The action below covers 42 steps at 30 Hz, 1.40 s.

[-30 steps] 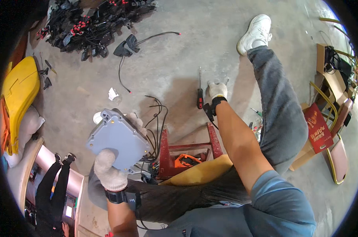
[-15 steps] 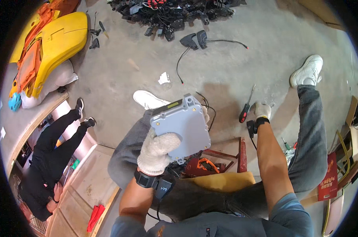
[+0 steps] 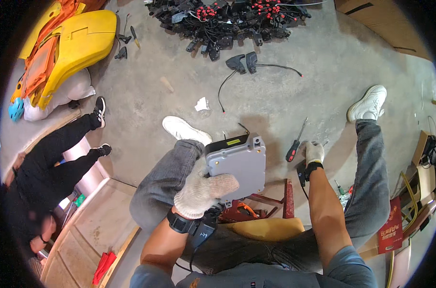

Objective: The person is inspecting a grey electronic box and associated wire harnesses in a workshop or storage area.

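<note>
My left hand, in a white knit glove, grips a flat grey metal box with brass-coloured screws at its corners and a black side with a yellow label. Its thumb lies across the box's face, and short dark cables stick out behind. Low over the floor, my right hand, also gloved, has its fingers curled together; a small thin thing shows by the fingertips, too small to name. Beside that hand lies a red-and-black screwdriver, apart from it.
A heap of black cabled parts covers the far floor, with two black plastic pieces nearer. Yellow and orange shells stand far left. At left a person in black is beside a wooden surface. A red-framed stool is near my legs.
My left hand has shifted the grey box slightly right and nearer me. My right hand has drawn a little nearer, its fingers still curled. The view has tilted, and the person at left has moved.
</note>
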Each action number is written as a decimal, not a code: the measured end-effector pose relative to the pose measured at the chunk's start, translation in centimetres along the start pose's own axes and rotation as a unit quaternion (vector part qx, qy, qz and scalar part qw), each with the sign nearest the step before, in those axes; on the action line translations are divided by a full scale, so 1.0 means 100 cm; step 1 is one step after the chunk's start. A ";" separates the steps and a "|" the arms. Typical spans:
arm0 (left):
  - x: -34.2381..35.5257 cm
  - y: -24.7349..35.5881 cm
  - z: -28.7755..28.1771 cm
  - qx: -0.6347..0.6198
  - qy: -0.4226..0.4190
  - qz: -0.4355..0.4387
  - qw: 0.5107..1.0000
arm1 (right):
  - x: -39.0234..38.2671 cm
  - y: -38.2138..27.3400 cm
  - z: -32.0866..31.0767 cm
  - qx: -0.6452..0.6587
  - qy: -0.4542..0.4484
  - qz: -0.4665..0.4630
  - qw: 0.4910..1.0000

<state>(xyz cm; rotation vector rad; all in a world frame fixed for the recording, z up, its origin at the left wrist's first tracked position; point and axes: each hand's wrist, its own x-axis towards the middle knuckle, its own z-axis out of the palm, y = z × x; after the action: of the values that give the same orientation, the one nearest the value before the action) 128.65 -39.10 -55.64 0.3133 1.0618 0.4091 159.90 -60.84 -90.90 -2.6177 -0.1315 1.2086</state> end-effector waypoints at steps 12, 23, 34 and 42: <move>-0.025 0.008 -0.003 0.160 -0.042 -0.006 0.986 | -0.111 -0.118 -0.038 0.097 -0.078 -0.087 0.988; -0.039 -0.016 0.014 0.065 -0.181 0.038 0.981 | -0.311 -0.220 -0.145 0.328 -0.320 -0.171 0.873; -0.031 -0.049 0.076 0.395 -0.152 0.329 0.844 | -0.286 -0.208 -0.167 0.351 -0.265 -0.136 0.888; -0.020 0.014 0.083 0.472 -0.181 0.154 0.849 | -0.271 -0.208 -0.200 0.470 -0.337 -0.018 0.816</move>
<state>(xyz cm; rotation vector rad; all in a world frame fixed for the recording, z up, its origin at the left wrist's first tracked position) 134.95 -39.21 -49.71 1.4043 0.7649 0.0649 157.89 -49.74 -52.97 -1.2790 0.2383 1.5852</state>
